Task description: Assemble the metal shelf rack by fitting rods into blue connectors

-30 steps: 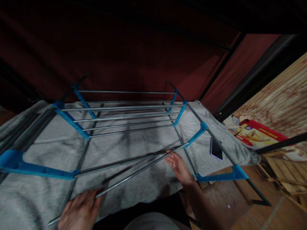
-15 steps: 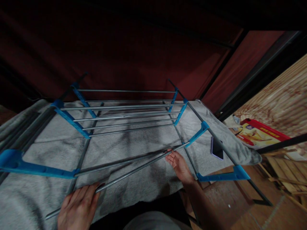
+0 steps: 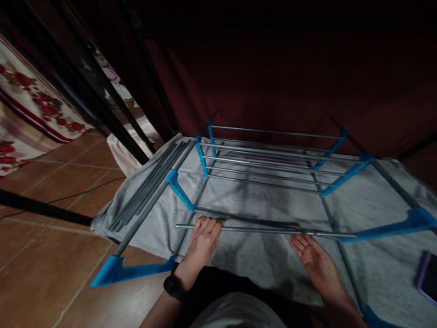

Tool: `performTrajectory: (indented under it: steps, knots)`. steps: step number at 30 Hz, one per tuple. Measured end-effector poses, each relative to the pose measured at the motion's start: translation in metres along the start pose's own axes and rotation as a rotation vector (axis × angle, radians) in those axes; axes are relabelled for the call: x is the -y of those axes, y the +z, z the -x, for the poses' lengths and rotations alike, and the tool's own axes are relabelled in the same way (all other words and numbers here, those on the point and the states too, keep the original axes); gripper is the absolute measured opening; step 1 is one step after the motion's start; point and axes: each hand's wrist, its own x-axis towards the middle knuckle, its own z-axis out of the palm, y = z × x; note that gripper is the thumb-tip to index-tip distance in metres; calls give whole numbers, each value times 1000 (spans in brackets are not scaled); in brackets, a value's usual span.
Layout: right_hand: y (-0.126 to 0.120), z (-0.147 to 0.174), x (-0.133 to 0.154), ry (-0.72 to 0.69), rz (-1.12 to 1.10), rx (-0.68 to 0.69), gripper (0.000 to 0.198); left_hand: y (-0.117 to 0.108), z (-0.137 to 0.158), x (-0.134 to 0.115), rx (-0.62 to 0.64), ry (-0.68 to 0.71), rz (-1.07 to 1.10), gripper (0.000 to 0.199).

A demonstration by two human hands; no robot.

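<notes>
Loose rod (image 3: 252, 229): left end now nearer, I judge, its blue bracket (image 3: 180, 193); left hand (image 3: 204, 236) clasping, right hand (image 3: 316, 257) half-curled, hold unclear.

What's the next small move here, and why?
I'd likely have the left hand bring the left end of the rod to the blue bracket just beyond it: that end juts free past the hand, while the right end appears to meet another bracket.

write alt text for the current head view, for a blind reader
A person's left hand grips a grey rod, right hand farther along it, at a rack with blue brackets on a grey blanket. More rods lie left; a phone lies right.
</notes>
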Motion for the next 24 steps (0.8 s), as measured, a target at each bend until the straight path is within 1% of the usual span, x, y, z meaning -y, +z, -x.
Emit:
performTrajectory:
  steps: [5,8,16,19,24]
  knots:
    - [4,-5,4,-24,13,-5,27,-7,-18,0,-14,1,24,21]
    - [7,-9,7,-8,1,-10,27,-9,-29,2,-20,3,48,23]
    - [12,-15,12,18,-4,-11,26,9,-43,9,-17,9,32,20]
    - [12,-19,12,19,-12,-19,28,11,-47,9,-6,16,17,20]
    - [14,-22,14,5,-26,-18,27,14,-50,10,-24,25,15,21]
